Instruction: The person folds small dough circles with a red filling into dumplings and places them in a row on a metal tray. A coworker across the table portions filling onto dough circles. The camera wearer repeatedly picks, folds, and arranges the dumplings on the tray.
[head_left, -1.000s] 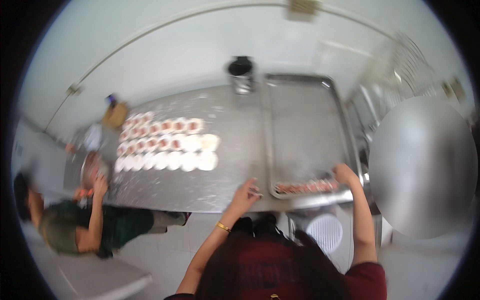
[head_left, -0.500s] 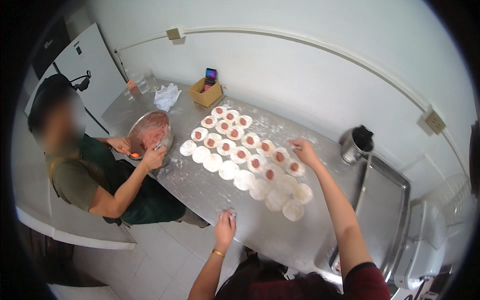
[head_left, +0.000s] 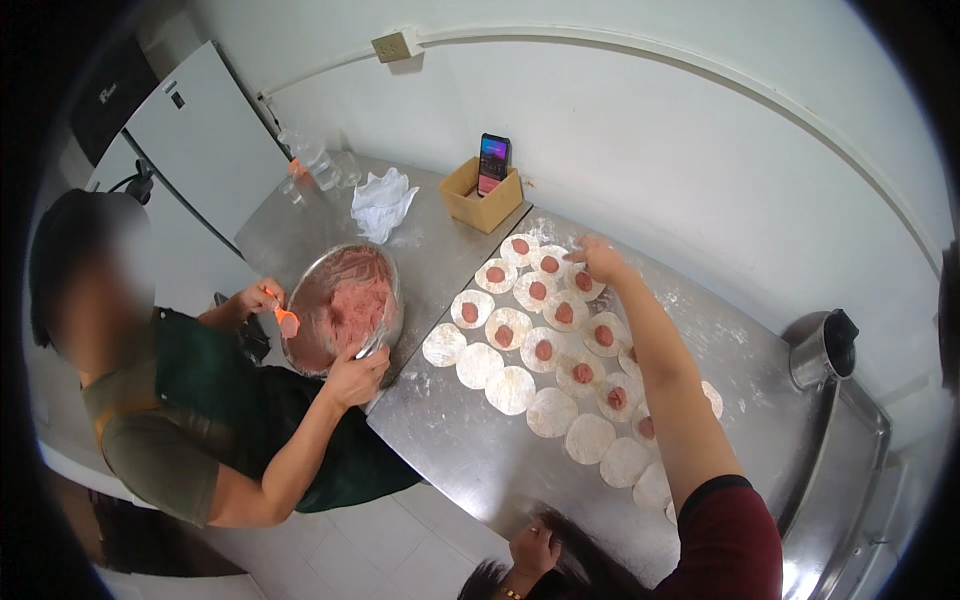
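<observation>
My right hand [head_left: 600,260] reaches across the metal table with its fingers extended, just above the edge of a round dough wrapper [head_left: 596,290] with a dab of pink meat filling [head_left: 583,281]. No held thing shows in that hand; its fingertips are slightly blurred. Rows of round wrappers lie under and left of my right forearm. Those farther back carry filling, while the row nearest the front, including one plain wrapper [head_left: 510,390], is bare. My left hand [head_left: 535,548] is closed, low by the table's front edge. Dark hair overlaps it, and what its curled fingers hold, if anything, is hidden.
At left a co-worker in a green apron [head_left: 190,380] holds an orange spoon [head_left: 284,315] and steadies a metal bowl [head_left: 398,290] of pink filling. A cardboard box [head_left: 490,208] with a phone, a white crumpled cloth [head_left: 383,205] and a metal pitcher [head_left: 812,358] stand farther back.
My right hand has moved from the right end of the filled wrappers to the far left rows. My left hand sits lower in view. The view has turned left, and the co-worker's spoon has lifted.
</observation>
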